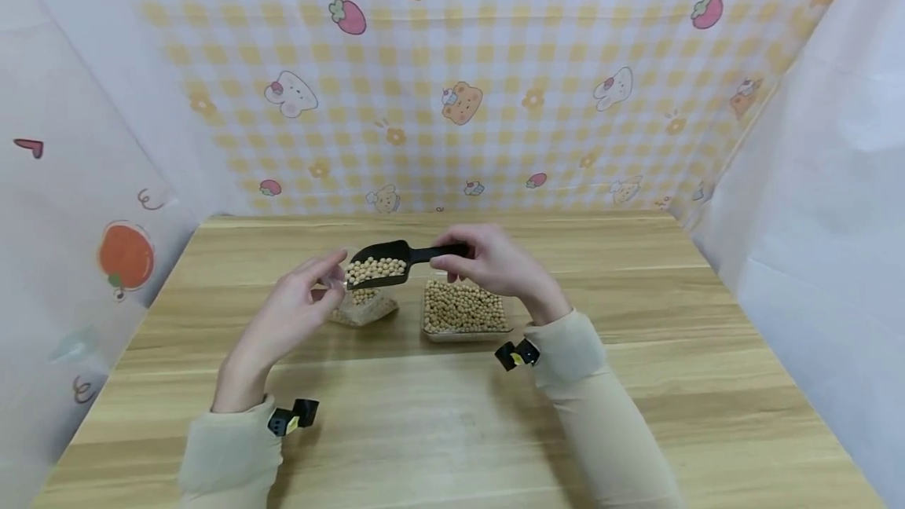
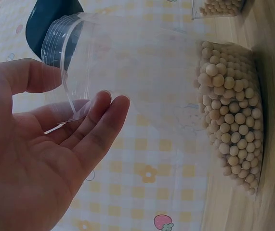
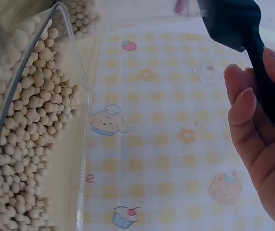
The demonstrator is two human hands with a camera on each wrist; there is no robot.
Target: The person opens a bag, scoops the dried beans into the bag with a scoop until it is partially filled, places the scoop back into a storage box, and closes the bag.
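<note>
My right hand grips the handle of a black scoop, which carries a load of pale round soybeans. The scoop's front lip sits at the mouth of a clear plastic bag. Thumb and fingers of my left hand pinch the rim of that bag and keep its mouth open. Soybeans fill the bottom of the bag, which stands on the table. Below my right hand is a clear rectangular container full of soybeans; its wall shows in the right wrist view.
The light wood table runs up to a yellow checked cloth with cartoon prints at the back. White cloth walls flank both sides. The container stands just right of the bag.
</note>
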